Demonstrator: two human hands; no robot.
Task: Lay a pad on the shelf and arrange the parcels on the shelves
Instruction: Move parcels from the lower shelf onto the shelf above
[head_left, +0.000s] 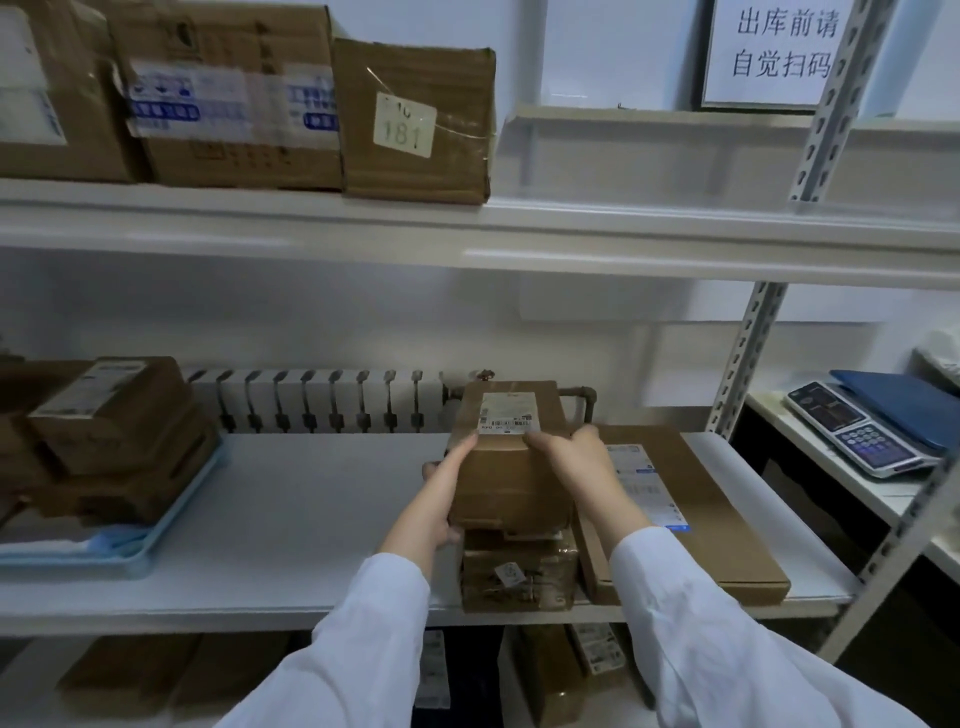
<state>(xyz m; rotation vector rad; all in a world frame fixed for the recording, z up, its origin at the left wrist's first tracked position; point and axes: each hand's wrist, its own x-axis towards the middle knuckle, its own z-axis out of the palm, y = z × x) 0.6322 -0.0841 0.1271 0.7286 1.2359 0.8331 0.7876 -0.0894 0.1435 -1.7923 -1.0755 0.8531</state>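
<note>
**On the middle shelf: both hands on one parcel**

Far left on the middle shelf (311, 519), we see a light blue tray (171, 525) holding a stack of brown cartons (114, 441), edges blurred. Next over, our left hand (441, 493) grips the left side of a brown parcel (511, 467), fingers wrapped under its near corner. White shipping label on the parcel's top face, print unreadable. It sits on top of a taped carton (519, 577) near the shelf's front edge. Our right hand (576, 462) clasps the parcel's right side, thumb on the label edge. Just beside it to the right, a flat labelled carton (701, 519) lies on the shelf. Upper shelf (623, 223) carries three cartons; the rightmost carton (415, 119) is tagged 181.
</note>
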